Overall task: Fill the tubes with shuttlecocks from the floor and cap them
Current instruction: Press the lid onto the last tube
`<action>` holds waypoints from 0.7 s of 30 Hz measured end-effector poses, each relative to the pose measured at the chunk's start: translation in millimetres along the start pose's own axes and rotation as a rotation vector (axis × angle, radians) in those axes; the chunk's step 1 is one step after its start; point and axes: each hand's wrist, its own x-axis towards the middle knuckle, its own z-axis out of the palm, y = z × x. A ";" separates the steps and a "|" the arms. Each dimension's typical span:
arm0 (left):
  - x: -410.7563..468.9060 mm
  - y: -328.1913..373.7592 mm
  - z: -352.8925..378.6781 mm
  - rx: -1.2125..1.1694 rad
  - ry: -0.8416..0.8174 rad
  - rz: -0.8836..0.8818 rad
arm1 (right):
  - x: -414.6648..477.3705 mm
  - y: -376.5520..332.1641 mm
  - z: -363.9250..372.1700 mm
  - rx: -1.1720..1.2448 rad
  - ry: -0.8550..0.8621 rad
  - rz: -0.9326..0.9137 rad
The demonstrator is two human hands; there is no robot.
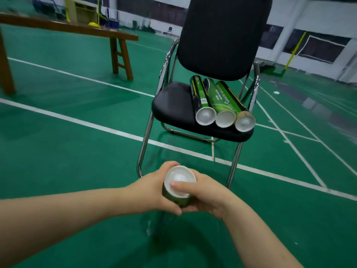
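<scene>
I hold a green shuttlecock tube (178,202) upright in front of me, its top end facing the camera. A white cap (179,176) sits in that end. My left hand (154,188) grips the tube from the left. My right hand (204,194) grips it from the right, with the thumb lying across the cap's near edge. Three more green tubes lie side by side on the seat of a black chair (173,101): the left tube (200,97), the middle tube (220,101) and the right tube (234,101). Each shows a white end towards me.
The chair has chrome legs (144,144) and stands on the green court floor (77,151) marked with white lines. A wooden bench (77,29) stands at the back left. A white scrap (276,92) lies on the floor far right.
</scene>
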 end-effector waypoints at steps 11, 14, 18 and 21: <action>-60.6 43.7 -56.2 0.151 0.446 0.227 | -33.4 -64.1 36.2 -0.157 0.010 -0.423; -75.5 58.2 -79.4 0.193 0.525 0.269 | -43.8 -92.7 47.6 -0.239 0.052 -0.552; -92.7 83.0 -113.7 0.278 0.638 0.332 | -58.2 -136.1 58.1 -0.274 0.038 -0.666; -94.1 101.6 -135.6 0.360 0.699 0.387 | -65.3 -165.5 58.9 -0.314 0.054 -0.748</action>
